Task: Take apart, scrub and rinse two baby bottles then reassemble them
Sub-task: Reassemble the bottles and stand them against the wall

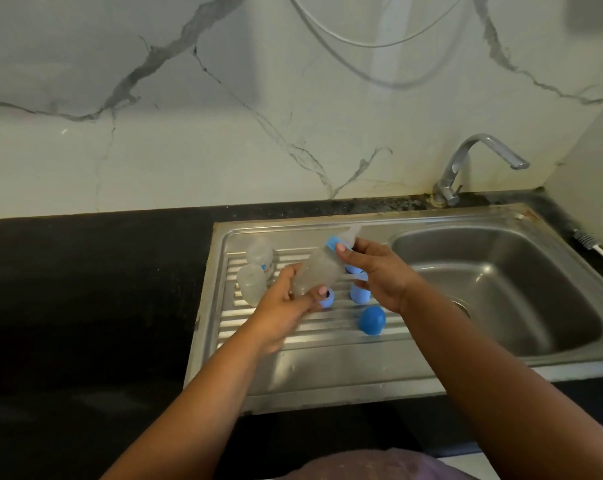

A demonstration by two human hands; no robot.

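1. The left hand (286, 299) grips the bottle (315, 271); the right hand (376, 271) pinches its blue collar (334, 243), likely reassembling.
2. Below the right hand, the blue cap (372, 320) waits; beyond the left hand, clear parts (253, 282) lie unassembled.

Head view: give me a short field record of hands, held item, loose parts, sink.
left hand: grips the base of the baby bottle
right hand: at the bottle's blue collar, thumb on it
bottle pose: tilted, nipple end up and away, above the drainboard
loose parts: blue cap, further blue pieces behind the hands, two clear pieces at the left
sink basin: nothing seen in it
faucet: no water seen
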